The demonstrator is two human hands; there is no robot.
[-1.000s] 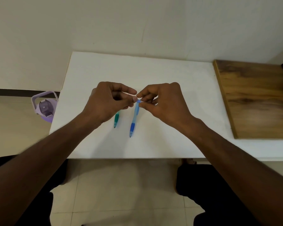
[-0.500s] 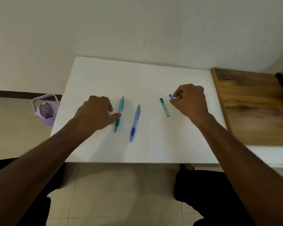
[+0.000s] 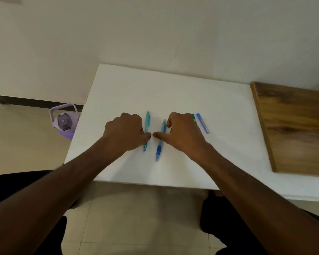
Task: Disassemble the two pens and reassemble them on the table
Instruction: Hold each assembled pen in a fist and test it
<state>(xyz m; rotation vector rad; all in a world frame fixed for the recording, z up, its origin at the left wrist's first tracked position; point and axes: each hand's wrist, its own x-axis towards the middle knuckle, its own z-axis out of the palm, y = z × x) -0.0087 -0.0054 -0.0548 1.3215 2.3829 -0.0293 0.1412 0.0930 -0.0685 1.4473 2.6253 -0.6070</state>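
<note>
Two pens were logged side by side on the tabletop (image 3: pixel 173 92): teal pen (image 3: pixel 147 129), blue pen (image 3: pixel 160 142). The left hand (image 3: pixel 125 131) was curled, thumb at the teal pen. The right hand (image 3: pixel 182 131) had its thumb laid across the blue pen. Grips could not be told. Two small parts, green piece (image 3: pixel 193 116) and blue piece (image 3: pixel 203 123), were noted just beyond the right hand.

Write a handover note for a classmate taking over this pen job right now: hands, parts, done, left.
Left hand: fingers curled, thumb against the teal pen; grip unclear.
Right hand: thumb across the blue pen; grip unclear.
Both pens lie on the white table; a blue part and a teal part lie right of the right hand.
Done: apparently one part off each pen.
Left: any further stripping, then reassembly.
</note>
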